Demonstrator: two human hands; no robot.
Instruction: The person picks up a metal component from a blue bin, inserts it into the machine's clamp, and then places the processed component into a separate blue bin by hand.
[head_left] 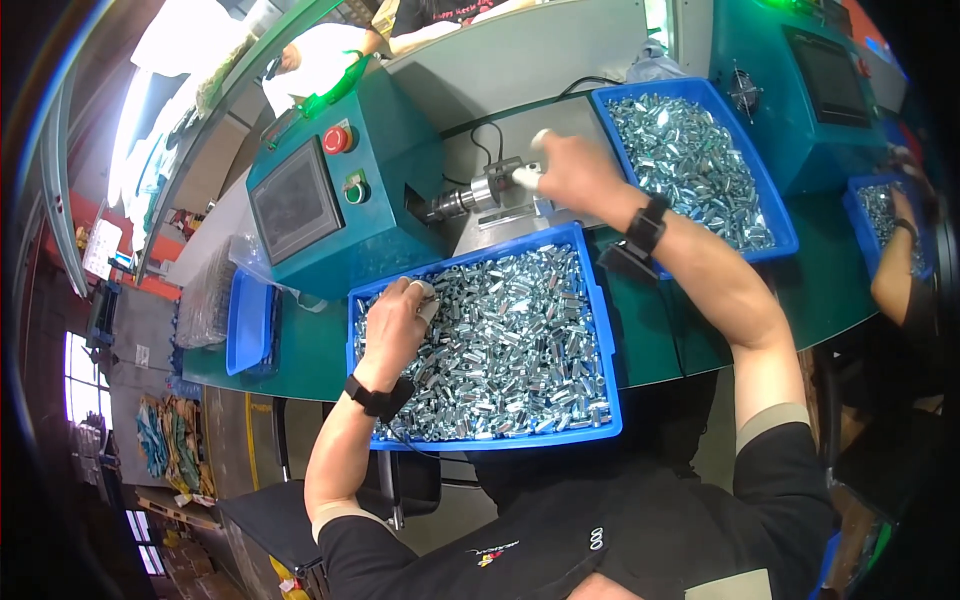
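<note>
My left hand (pixel 395 325) is closed at the left side of a blue bin (pixel 603 345) heaped with small shiny metal fittings (pixel 500 340). Its white-covered fingertips are pinched together just over the pile, and what they hold is too small to make out. Slightly blurred, my right hand (pixel 583 178) hovers beside a metal spindle (pixel 465 200) with a dark fixture at its end. Its thumb and forefinger, also tipped in white, are spread apart, with nothing visible between them. The spindle projects from a teal machine (pixel 385 165).
On the machine are a dark screen (pixel 295 200), a red button (pixel 337 139) and a green button (pixel 356 190). A second blue bin of fittings (pixel 690 170) stands right of my right hand. A small blue tray (pixel 250 320) lies left. Another teal machine (pixel 790 90) and other people are nearby.
</note>
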